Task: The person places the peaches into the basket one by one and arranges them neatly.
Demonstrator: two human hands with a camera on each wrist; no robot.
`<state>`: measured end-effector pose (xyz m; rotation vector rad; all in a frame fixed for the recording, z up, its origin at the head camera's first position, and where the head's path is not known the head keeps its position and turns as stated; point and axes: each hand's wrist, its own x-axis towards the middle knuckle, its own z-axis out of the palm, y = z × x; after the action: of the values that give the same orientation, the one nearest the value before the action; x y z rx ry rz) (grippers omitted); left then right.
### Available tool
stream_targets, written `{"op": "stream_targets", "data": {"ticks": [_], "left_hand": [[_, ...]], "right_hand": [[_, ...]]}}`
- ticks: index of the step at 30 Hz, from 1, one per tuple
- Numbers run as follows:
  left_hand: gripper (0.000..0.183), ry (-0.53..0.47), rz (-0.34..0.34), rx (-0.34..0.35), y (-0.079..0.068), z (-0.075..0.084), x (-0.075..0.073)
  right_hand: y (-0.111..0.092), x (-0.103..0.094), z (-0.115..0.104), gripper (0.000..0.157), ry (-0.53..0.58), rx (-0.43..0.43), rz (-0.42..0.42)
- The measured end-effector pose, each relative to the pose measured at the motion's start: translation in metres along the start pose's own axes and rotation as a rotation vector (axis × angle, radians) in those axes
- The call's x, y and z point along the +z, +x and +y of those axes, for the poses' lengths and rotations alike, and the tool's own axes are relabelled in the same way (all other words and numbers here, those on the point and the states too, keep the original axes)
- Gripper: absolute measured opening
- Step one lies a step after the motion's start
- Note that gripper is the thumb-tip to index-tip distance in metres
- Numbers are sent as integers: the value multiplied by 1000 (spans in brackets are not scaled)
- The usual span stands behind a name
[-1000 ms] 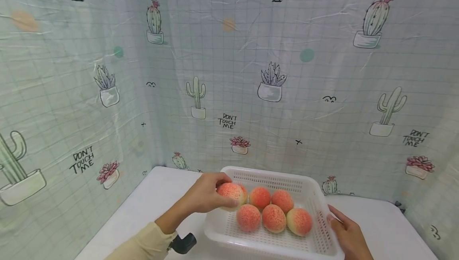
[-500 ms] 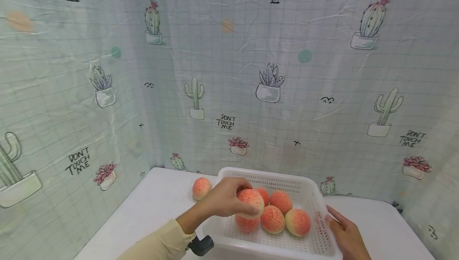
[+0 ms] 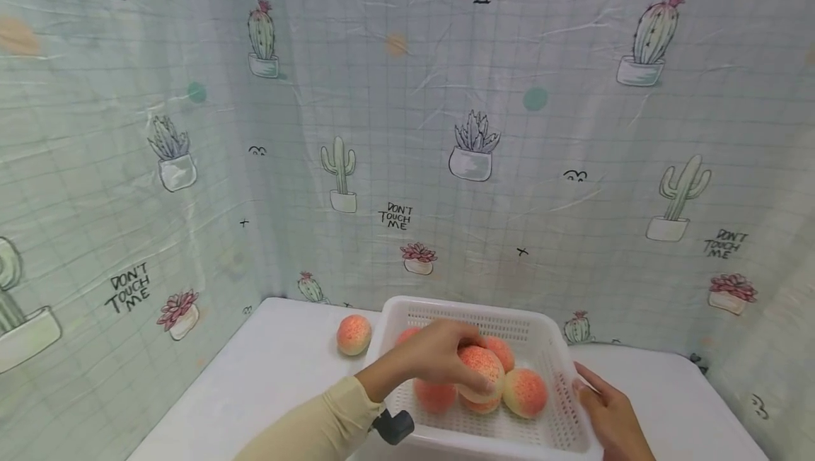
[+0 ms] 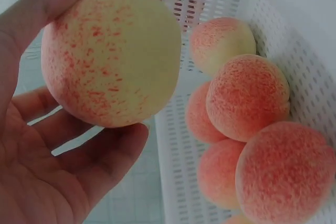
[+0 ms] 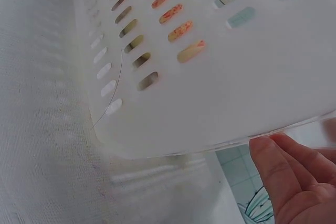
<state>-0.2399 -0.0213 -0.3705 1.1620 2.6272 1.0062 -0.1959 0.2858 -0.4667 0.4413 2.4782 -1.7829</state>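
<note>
In the head view, my left hand (image 3: 436, 355) grips a peach (image 3: 481, 370) over the white plastic basket (image 3: 560, 383). Thumb and fingers curl round this peach (image 4: 110, 56) in the left wrist view, its pale side facing the basket. Other peaches lie in the basket, among them a yellow-sided peach (image 3: 525, 393) near the right and a redder peach (image 3: 436, 396) at the left; my hand and arm partly cover the rest. My right hand (image 3: 613, 415) holds the basket's right rim, with the fingertips (image 5: 262, 145) against its edge in the right wrist view.
A single peach (image 3: 353, 334) sits on the white table (image 3: 286, 362) left of the basket. Behind stands a curtain (image 3: 509, 235) printed with cacti. A dark device (image 3: 393, 427) is strapped at my left wrist.
My left hand has carried its peach rightward across the basket. That uncovers the peach on the table to the left. The right hand stays at the rim. The view has shifted slightly.
</note>
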Motion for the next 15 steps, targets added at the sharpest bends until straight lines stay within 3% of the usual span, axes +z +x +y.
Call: {"op": "stream_targets", "data": {"ticks": [8,15], "left_hand": [[33,-97,-160,17,25,0,16],[37,9,-227,14,42,-5,34]], "right_hand": [[-1,1,-1,63,1,14,-4],[-1,1,-1,64,1,27,-2]]}}
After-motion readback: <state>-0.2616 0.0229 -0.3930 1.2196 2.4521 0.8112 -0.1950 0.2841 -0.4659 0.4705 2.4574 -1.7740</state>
